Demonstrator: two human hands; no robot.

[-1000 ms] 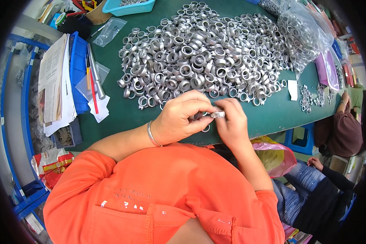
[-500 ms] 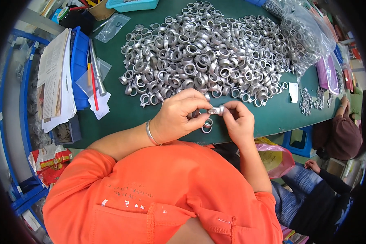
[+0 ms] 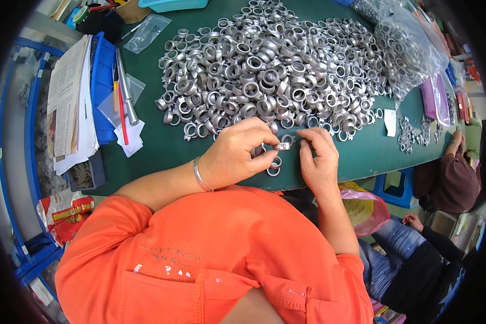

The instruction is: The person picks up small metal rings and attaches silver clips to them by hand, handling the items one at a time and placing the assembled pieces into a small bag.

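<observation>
Head view shows your left hand and right hand meeting at frame centre over the green counter, fingertips of both pinched shut on one small metal ring. Two loose rings lie just below it on the counter. Directly above, a broad heap of metal rings crowds the counter. Papers and a blue tray sit at left; clear bags of rings at upper right.
</observation>
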